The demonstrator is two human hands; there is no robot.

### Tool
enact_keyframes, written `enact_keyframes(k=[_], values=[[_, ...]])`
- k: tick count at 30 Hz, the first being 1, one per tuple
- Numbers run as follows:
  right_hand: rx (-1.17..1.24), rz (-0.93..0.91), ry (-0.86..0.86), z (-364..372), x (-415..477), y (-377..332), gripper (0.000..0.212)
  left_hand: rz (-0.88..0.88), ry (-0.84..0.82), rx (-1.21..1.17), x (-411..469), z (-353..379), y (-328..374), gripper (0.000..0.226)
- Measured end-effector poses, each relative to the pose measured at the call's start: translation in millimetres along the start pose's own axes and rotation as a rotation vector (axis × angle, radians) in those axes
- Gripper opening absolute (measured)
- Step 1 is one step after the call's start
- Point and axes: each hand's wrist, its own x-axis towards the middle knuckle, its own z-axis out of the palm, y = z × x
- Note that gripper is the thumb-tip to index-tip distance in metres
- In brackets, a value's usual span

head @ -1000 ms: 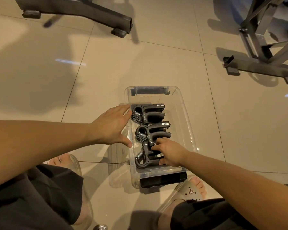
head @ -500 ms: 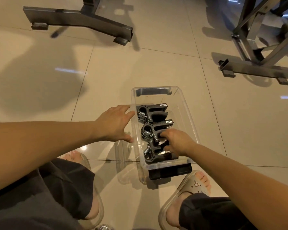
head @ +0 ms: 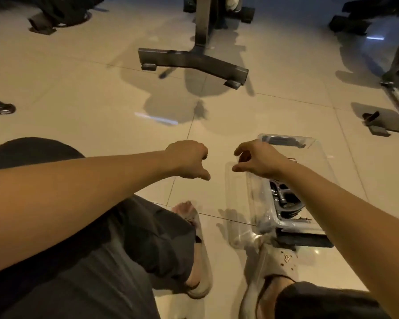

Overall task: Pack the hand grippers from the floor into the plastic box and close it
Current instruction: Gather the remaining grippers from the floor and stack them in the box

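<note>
My right grip (head: 258, 161) hangs in a loose claw, thumb and fingers spread apart, nothing between them. The thumb tip sits right at the far corner of the clear lid (head: 237, 203); whether it touches, I can't tell. My left grip (head: 188, 158) is out beside it with fingers curled under and thumb poking toward the right one, holding nothing either, over bare floor (head: 101, 100).

The lid is what counts now. It lies on the floor just left of the plastic box (head: 320, 162), hard up against its side, long axis running away from me, parallel with the box. It's below and between my two grips, but the right one is clearly nearer; the left is a little way off to the side.

The box itself sits to the right, partly under my right forearm, open on top. The hand grippers (head: 286, 202) are inside, dark handles and a coil spring showing at the near end, above the black latch (head: 304, 241).

So packing looks done and closing isn't. I'd judge the lid needs lifting at its far end and swinging rightward over the box.

Far left on the floor there's a small dark thing (head: 0, 109), too small to name.
</note>
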Motion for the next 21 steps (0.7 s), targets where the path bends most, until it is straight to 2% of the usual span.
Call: enact_keyframes(k=[9,15,21], values=[[0.023,-0.202,-0.059,30.8,50.3,-161.7,0.046,-0.276,0.096,-0.076,-103.3,-35.6,-150.4,0.066],[-0.007,-0.337,-0.055,44.5,88.4,-276.7,0.045,-0.465,0.227,-0.205,-162.5,-49.8,-245.0,0.067],[-0.034,-0.505,-0.140,80.5,144.8,-407.6,0.047,-0.663,0.351,-0.301,-224.7,-51.3,-328.2,0.065]])
